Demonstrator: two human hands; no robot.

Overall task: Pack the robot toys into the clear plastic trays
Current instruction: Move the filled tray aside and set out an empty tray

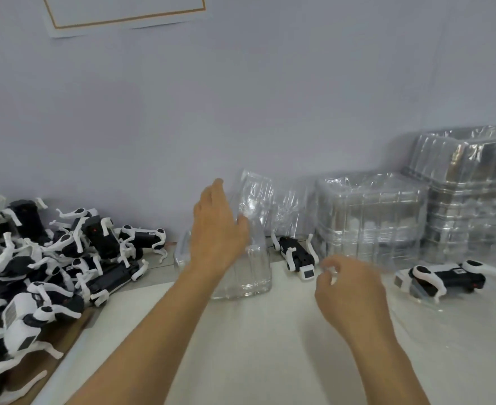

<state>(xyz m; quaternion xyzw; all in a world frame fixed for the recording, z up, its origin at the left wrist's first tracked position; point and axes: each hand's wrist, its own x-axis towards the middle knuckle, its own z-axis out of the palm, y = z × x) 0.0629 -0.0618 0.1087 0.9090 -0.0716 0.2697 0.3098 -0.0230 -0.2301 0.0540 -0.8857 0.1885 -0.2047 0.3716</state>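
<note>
- Left hand (216, 229): fingers straight, stretched fwd over clear tray (252, 273) on white table (270, 346); thumb at tray's edge, real grip can't tell (blur).
- Right hand (349, 290): fingers loosely curled, holding nothing, hovers just R of tray.
- Robot toy (297, 254) lies btw tray & tray stacks (369, 217).
- 2nd toy (442, 277) far R, near taller stack (474, 200).
- Toy pile (36, 258) far L, black/white, jumbled.
</note>
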